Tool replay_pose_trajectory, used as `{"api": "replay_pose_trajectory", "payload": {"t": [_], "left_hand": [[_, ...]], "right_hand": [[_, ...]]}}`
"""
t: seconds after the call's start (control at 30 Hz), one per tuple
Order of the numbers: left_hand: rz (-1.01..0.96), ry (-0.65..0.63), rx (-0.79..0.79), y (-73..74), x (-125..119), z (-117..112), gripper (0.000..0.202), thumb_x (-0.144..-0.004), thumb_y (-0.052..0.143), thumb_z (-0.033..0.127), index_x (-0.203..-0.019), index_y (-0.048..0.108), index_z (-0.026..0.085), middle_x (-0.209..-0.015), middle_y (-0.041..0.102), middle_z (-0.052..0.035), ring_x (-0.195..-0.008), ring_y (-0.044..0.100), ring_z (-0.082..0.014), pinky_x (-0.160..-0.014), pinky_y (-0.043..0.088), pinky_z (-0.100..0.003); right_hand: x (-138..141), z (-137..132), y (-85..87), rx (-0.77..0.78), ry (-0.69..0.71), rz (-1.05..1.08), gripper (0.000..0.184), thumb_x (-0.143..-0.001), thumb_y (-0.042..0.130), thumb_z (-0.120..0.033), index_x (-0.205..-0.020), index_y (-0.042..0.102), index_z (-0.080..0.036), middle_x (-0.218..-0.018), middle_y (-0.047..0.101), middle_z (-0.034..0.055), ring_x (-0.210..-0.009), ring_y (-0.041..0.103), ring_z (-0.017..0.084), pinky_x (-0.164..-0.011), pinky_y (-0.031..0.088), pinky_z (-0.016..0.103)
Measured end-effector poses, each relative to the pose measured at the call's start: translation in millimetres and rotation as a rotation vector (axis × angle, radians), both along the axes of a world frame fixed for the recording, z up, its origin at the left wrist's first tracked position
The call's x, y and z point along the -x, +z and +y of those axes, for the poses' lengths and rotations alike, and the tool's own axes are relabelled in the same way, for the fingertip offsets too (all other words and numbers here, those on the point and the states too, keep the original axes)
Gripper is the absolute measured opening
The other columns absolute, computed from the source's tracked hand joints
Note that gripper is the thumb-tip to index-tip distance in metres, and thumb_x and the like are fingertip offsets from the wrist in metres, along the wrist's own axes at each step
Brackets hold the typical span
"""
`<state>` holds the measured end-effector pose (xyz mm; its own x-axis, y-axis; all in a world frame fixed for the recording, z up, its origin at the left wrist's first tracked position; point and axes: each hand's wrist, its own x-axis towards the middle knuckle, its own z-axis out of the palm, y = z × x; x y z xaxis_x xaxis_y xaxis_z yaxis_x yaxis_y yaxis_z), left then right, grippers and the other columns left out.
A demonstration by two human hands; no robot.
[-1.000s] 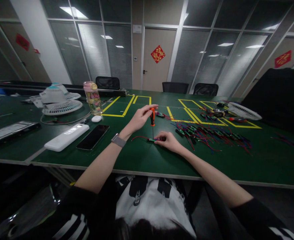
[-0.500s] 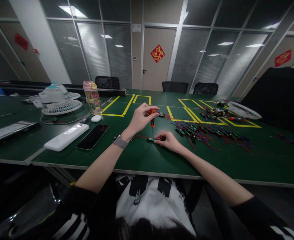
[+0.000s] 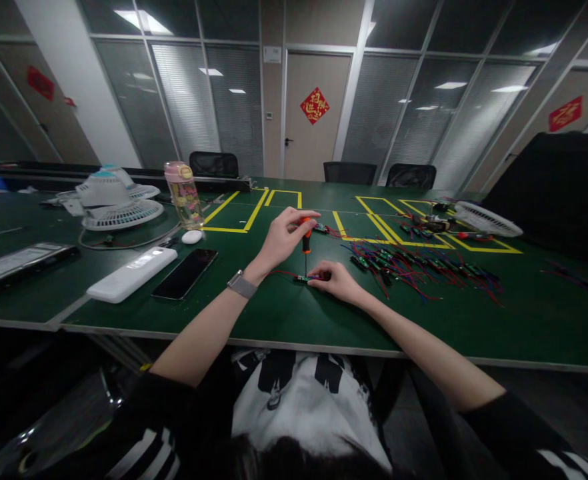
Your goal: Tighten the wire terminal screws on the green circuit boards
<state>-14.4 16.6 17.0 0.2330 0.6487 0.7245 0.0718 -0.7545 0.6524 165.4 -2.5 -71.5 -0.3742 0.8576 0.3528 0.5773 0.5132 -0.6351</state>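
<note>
My left hand (image 3: 280,239) is closed round the orange handle of a small screwdriver (image 3: 305,244), held upright with its tip on a small green circuit board (image 3: 303,278) lying on the green table (image 3: 294,320). My right hand (image 3: 335,280) pinches that board from the right and presses it down. Red wires run from the board toward the left. A grey watch sits on my left wrist.
A pile of several green boards with red and blue wires (image 3: 414,267) lies to the right. To the left are a black phone (image 3: 185,274), a white power bank (image 3: 132,273), a white mouse (image 3: 192,236), a pink bottle (image 3: 183,195) and fans (image 3: 117,203). Yellow tape marks boxes.
My left fingers have shifted their grip round the screwdriver handle, closing over its top. The right hand and the board stay where they were.
</note>
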Motion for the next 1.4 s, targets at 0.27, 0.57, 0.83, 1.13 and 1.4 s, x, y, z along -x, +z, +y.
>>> {"api": "replay_pose_trajectory", "payload": {"t": [0.27,0.57,0.83,1.13,1.4], "left_hand": [[-0.165,-0.368,0.361,1.3,7.0,5.7,0.033,-0.082,0.064,0.027,-0.112,0.065,0.014,-0.102,0.07,-0.011,-0.088,0.067,-0.0172,-0.084,0.053,-0.035],[-0.08,-0.222,0.219,2.7,2.5,2.1,0.032,-0.087,0.053,0.024,-0.116,0.063,0.016,-0.109,0.069,-0.0102,-0.094,0.066,-0.0158,-0.084,0.052,-0.03],[-0.045,-0.132,0.136,2.6,3.6,-1.5,0.026,-0.076,0.069,0.027,-0.098,0.069,0.014,-0.09,0.071,-0.0065,-0.073,0.065,-0.0117,-0.072,0.052,-0.026],[-0.086,-0.238,0.176,2.9,1.3,-2.5,0.029,-0.087,0.055,0.027,-0.111,0.066,0.015,-0.11,0.069,-0.0108,-0.095,0.067,-0.0181,-0.085,0.053,-0.033],[-0.058,-0.002,0.09,-0.5,3.8,3.7,0.023,-0.077,0.069,0.03,-0.095,0.071,0.016,-0.094,0.069,-0.0064,-0.075,0.063,-0.0113,-0.071,0.051,-0.024]], "right_hand": [[0.9,-0.3,1.9,0.023,-0.001,0.0,0.017,-0.074,0.072,-0.023,-0.088,0.075,-0.015,-0.068,0.057,0.0003,-0.059,0.047,0.01,-0.056,0.036,0.024],[0.1,0.6,5.2,0.053,0.018,-0.004,0.016,-0.074,0.072,-0.023,-0.086,0.075,-0.014,-0.066,0.058,0.0003,-0.058,0.048,0.01,-0.055,0.037,0.023],[-0.4,1.8,5.9,0.055,0.034,-0.019,0.015,-0.075,0.07,-0.024,-0.087,0.074,-0.015,-0.062,0.059,-0.0003,-0.056,0.05,0.01,-0.055,0.038,0.023],[-4.4,1.5,8.8,0.016,0.113,-0.049,0.016,-0.079,0.066,-0.026,-0.089,0.072,-0.015,-0.072,0.062,0.0019,-0.061,0.053,0.011,-0.058,0.04,0.024],[-5.0,2.6,9.9,0.012,0.112,-0.072,0.017,-0.078,0.067,-0.024,-0.091,0.073,-0.014,-0.075,0.062,0.0026,-0.064,0.054,0.013,-0.06,0.041,0.024]]}}
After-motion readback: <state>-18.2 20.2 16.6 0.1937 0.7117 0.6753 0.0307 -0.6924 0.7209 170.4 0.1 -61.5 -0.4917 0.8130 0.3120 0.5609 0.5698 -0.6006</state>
